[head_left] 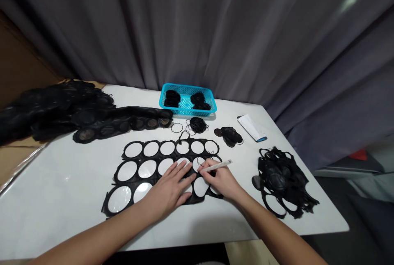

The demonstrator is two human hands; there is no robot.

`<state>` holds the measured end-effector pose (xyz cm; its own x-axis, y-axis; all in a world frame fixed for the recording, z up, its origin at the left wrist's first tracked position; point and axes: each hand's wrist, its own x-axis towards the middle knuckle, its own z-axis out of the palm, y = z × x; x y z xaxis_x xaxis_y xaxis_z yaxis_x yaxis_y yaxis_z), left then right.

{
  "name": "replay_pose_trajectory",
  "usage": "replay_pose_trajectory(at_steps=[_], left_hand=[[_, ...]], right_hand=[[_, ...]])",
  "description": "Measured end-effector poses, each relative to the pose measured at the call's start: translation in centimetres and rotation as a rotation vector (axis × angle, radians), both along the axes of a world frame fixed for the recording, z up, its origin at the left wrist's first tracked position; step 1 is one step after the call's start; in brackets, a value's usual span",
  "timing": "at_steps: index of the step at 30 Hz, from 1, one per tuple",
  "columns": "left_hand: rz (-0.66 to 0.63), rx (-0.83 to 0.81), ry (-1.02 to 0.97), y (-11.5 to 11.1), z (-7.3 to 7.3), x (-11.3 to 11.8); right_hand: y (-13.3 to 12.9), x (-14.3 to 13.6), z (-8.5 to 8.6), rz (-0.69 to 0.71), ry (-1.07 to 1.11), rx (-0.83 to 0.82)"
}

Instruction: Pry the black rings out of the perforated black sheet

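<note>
A black sheet point(140, 179) with three rows of round openings lies on the table, the white surface showing through them. My left hand point(172, 185) rests flat across its middle, fingers stretched out and holding nothing. My right hand point(222, 179) is closed around a slim white pen-like tool point(217, 166); its tip is down by an opening at the sheet's right side, hidden by my fingers. Thin black thread-like loops lie near that hand. Just beyond the sheet are a black bundle of loops point(198, 124) and a single thin ring point(176, 128).
A blue basket point(188, 111) with black bundles stands at the back. Black discs point(230, 135) and a white packet point(251, 127) lie to the right, near a heap of black cut scraps point(278, 177). More black sheets point(61, 109) are piled at left. A grey curtain point(191, 31) hangs behind the table.
</note>
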<state>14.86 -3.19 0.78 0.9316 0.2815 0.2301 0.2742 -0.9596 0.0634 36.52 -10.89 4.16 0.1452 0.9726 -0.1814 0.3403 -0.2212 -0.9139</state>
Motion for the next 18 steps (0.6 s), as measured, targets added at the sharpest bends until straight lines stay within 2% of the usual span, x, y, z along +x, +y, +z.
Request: replay_pose_trajectory(at_steps=[6, 9, 11, 12, 13, 14, 15, 16, 18], left_hand=[[0.000, -0.023, -0.003, -0.2, 0.2, 0.0], [0.015, -0.061, 0.008, -0.2, 0.5, 0.0], [0.022, -0.085, 0.011, -0.2, 0.6, 0.0], [0.021, -0.093, 0.012, -0.1, 0.5, 0.0], [0.018, -0.097, 0.013, -0.1, 0.5, -0.1], [0.016, -0.096, 0.016, -0.1, 0.4, -0.1], [0.018, -0.091, 0.019, -0.2, 0.3, -0.2], [0.019, -0.084, 0.022, -0.2, 0.3, -0.3], [0.018, -0.074, 0.025, -0.3, 0.6, -0.5]], right_hand=[[-0.4, -0.4, -0.3, 0.056, -0.154, 0.040], [-0.8, -0.8, -0.6, 0.183, -0.387, 0.140], [-0.5, -0.4, -0.5, 0.316, -0.589, 0.212], [-0.2, 0.1, -0.3, 0.335, -0.673, 0.238], [0.4, 0.9, -0.1, 0.303, -0.736, 0.257], [1.1, 2.0, 0.2, 0.205, -0.768, 0.271], [2.0, 3.1, 0.5, 0.047, -0.763, 0.269], [2.8, 4.4, 0.8, -0.097, -0.731, 0.269], [4.4, 6.5, 1.3, -0.299, -0.588, 0.258]])
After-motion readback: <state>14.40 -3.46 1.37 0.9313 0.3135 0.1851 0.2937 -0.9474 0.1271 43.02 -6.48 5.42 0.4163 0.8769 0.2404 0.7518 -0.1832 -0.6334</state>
